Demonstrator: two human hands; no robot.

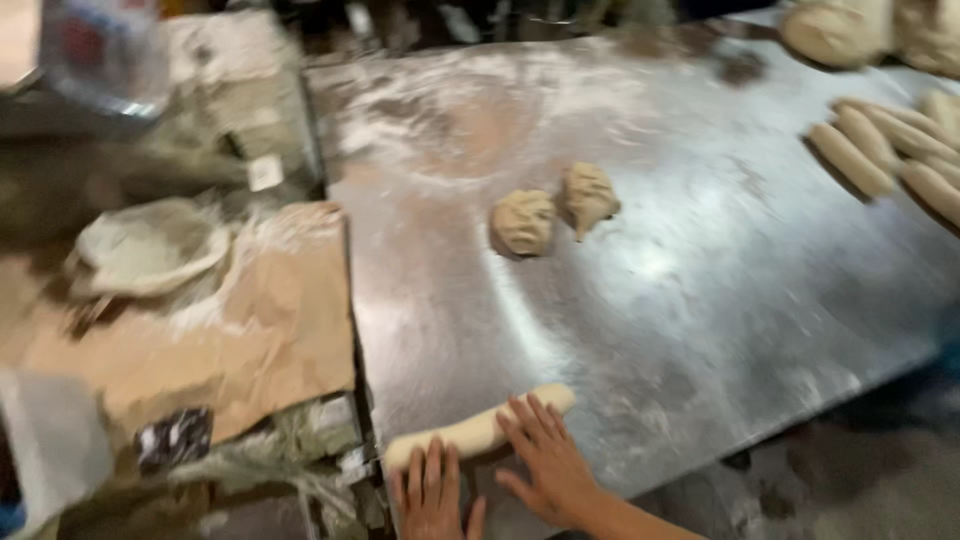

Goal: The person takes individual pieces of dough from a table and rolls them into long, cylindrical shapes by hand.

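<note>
At the near edge of the floured metal table [680,300] both hands lie flat on a long roll of dough [478,430]; the left hand [432,492] rests with fingers spread and pressed on the roll's left end, and the right hand [545,462] lies open, fingers fanned, over its middle; the roll's right end pokes out beyond the fingertips. Left of the table a brown paper sack [230,330] lies crumpled and dusted with flour; a small dark label [172,437] sits at its lower corner, too blurred to make out; above it rests a shallow round dish [150,245], seemingly holding flour. Farther up the table two rough lumps of dough [553,210] sit just beside each other; at the right edge several shaped rolls [890,145] lie side by side, with larger dough mounds [870,30] beyond them.
</note>
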